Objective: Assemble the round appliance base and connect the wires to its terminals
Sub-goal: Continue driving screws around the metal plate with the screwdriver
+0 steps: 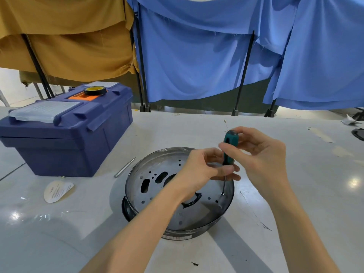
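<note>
Probably screw-fastening; round base (153,196) sits on the near desk (295,203); right hand (262,156) pinches the screwdriver (230,146) handle, left hand (199,170) pinches its lower end, tip on a right-side screw (222,193); next: steady downward turning.

Our two bare forearms come in from the lower edge, the left forearm (137,223) slanting up to the right and the right forearm (295,223) slanting up to the left, so our hands meet close together. Our right hand (262,154) sits higher, wrist bent, its curled fingertips and thumb pinching the upper handle of a green-handled screwdriver with a thin metal shaft (229,148), held nearly upright. Our left hand (202,170) sits lower, its fingers curled around the base of that handle.
</note>
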`<state>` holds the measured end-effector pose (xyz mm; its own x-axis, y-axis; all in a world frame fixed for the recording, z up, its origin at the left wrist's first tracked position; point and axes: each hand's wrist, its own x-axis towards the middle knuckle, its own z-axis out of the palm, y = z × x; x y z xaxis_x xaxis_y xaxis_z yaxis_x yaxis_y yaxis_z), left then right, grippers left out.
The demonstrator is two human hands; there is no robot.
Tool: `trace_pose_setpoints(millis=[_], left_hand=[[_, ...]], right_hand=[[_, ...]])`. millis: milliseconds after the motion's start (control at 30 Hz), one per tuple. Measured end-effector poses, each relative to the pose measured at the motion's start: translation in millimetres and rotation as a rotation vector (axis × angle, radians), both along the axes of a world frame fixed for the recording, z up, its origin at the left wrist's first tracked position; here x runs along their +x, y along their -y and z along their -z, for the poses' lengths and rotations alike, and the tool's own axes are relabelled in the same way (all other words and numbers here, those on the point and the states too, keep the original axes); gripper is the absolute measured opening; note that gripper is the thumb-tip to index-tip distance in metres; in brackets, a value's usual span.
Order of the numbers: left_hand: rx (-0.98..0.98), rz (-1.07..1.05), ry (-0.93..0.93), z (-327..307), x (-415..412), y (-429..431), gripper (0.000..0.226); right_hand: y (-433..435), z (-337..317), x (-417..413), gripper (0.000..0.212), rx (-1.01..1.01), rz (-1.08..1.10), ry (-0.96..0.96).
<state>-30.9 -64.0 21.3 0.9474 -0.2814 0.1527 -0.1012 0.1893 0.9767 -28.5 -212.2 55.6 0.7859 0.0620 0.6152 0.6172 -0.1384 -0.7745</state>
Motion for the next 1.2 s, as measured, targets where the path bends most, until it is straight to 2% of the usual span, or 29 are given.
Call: trace_pose_setpoints(millis=[100, 233, 267, 367, 467, 533, 633, 700, 767, 867, 933, 1000, 1067, 1133, 1200], left_hand=[[0.013, 0.01, -0.024, 1.7, 0.1, 2.3, 0.017], [0.011, 0.052, -0.038, 1.0, 0.8, -1.3, 0.018], [-0.005, 0.048, -0.033, -0.2, 0.2, -1.9, 0.019], [-0.026, 0.014, -0.014, -1.5, -0.9, 1.5, 0.023], [0.024, 0.017, -0.018, -0.2, -1.2, 5.8, 0.018], [0.036, 0.037, -0.019, 1.1, -0.7, 5.4, 0.02], [0.024, 0.052, -0.022, 0.9, -1.2, 1.7, 0.022], [0.002, 0.053, -0.031, -1.2, -2.9, 1.9, 0.023], [0.013, 0.047, -0.021, -1.8, -3.1, 4.0, 0.021], [0.04, 0.049, -0.024, -0.8, -3.7, 5.7, 0.016], [0.043, 0.062, -0.024, 0.1, -4.5, 5.3, 0.02], [0.055, 0.081, -0.018, 0.5, -4.4, 3.8, 0.023], [0.053, 0.083, -0.015, -0.8, -4.7, 3.6, 0.022], [0.031, 0.08, -0.012, -2.0, -4.5, 5.0, 0.022], [0.043, 0.065, -0.004, -2.0, -4.2, 6.7, 0.025]], right_hand=[[-0.9, 0.1, 1.0, 0.029, -0.1, 0.095, -0.004], [13.3, -9.2, -0.5, 0.036, -0.066, -0.217, -0.083], [13.5, -9.6, -0.9, 0.034, -0.06, -0.196, -0.055], [3.6, -6.8, -2.7, 0.026, -0.067, 0.043, 0.033], [-3.4, -1.9, -1.0, 0.034, -0.093, 0.211, 0.052], [2.2, -4.9, 0.3, 0.026, -0.13, 0.113, 0.016], [12.1, -10.0, -1.1, 0.029, -0.077, -0.161, -0.044], [10.7, -8.9, -2.4, 0.021, -0.069, -0.084, 0.012], [0.6, -6.4, -5.6, 0.019, -0.087, 0.107, 0.061], [-7.5, -4.4, -4.6, 0.041, -0.121, 0.31, 0.048], [-0.2, -10.8, -3.5, 0.038, -0.137, 0.17, -0.003], [10.8, -15.3, -3.2, 0.022, -0.112, -0.087, -0.037], [16.3, -15.3, -3.2, 0.019, -0.105, -0.183, -0.025], [10.3, -12.4, -4.8, 0.012, -0.084, -0.064, -0.001], [0.5, -9.8, -5.7, 0.02, -0.118, 0.163, 0.052]])
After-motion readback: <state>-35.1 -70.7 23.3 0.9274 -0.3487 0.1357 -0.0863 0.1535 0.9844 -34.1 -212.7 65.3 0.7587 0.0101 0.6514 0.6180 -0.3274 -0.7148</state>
